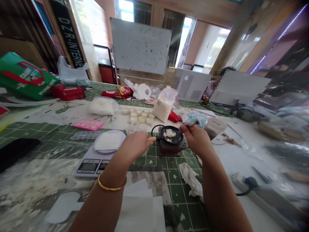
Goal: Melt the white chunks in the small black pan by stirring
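A small black frying pan (179,139) with white lumps (169,133) in it rests on a small hot plate (169,150). My left hand (136,145) is closed around the pan's wooden handle (152,139). From the other side, my right hand (196,138) grips a thin blue brush (189,125); its bristles point up to the right and its lower end reaches into the white lumps. Left of the pan, a kitchen scale (89,165) carries a stack of white paper squares (108,141).
Several small filled cups (142,116) stand behind the pan, beside a bag of white granules (164,104). A crumpled tissue (190,178) lies near my right forearm. At the right is a power strip (241,180) with a plugged cable. A person sits behind the monitors (238,88).
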Tool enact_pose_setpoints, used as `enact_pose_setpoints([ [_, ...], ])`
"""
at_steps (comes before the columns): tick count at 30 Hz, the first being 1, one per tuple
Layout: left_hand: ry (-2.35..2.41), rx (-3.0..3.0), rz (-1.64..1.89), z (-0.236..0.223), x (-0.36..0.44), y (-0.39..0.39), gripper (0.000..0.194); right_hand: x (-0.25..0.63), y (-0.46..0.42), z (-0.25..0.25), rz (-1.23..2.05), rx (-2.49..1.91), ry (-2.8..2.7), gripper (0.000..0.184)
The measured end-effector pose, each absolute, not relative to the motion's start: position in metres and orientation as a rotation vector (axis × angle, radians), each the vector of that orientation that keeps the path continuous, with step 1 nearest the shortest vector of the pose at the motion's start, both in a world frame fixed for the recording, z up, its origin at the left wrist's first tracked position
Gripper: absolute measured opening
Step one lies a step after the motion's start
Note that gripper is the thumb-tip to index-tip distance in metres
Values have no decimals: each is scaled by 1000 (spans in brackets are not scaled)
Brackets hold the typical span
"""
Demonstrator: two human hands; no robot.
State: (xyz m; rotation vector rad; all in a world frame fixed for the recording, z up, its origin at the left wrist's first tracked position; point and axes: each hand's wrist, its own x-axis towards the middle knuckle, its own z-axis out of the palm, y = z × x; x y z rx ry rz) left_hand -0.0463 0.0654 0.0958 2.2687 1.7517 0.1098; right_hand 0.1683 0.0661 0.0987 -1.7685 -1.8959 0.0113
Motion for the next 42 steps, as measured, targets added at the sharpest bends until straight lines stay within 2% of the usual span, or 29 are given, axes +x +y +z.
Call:
enact_pose_setpoints([
  [19,1755,2264,109,96,-47,66,29,170,74,93,22,-1762,-1896,33],
  [31,1789,2259,107,97,-45,65,30,172,69,96,205,-1742,-1943,32],
  [42,1763,2278,109,96,-47,65,30,175,61,102,139,-1767,-1935,30],
])
